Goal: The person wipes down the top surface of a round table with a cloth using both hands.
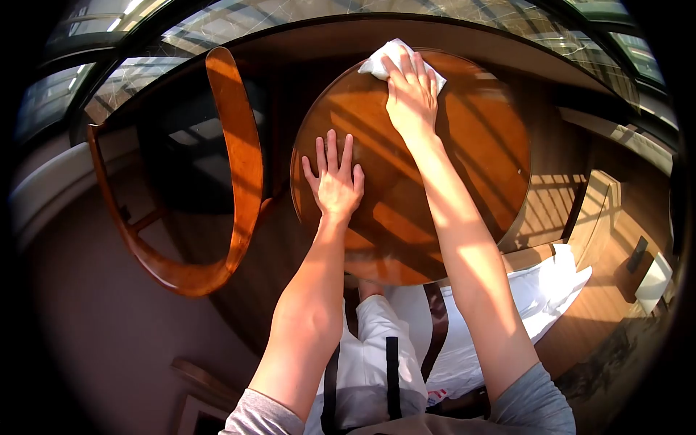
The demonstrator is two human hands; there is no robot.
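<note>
A round brown wooden table [399, 210] with a glossy top stands before me, striped by sunlight and shadow. My left hand [337, 185] lies flat on its left half, fingers spread, holding nothing. At the far edge of the tabletop, my right hand [412, 100] presses a crumpled white cloth [377, 67] against the wood. The cloth bunches under and around the fingers and sticks out on both sides of them.
To the left stands a chair with a curved wooden back [239, 145] and a dark seat [185, 159]. A window [290, 22] runs behind the table. White fabric or plastic [536, 290] lies at the lower right, beside wooden furniture [594, 217].
</note>
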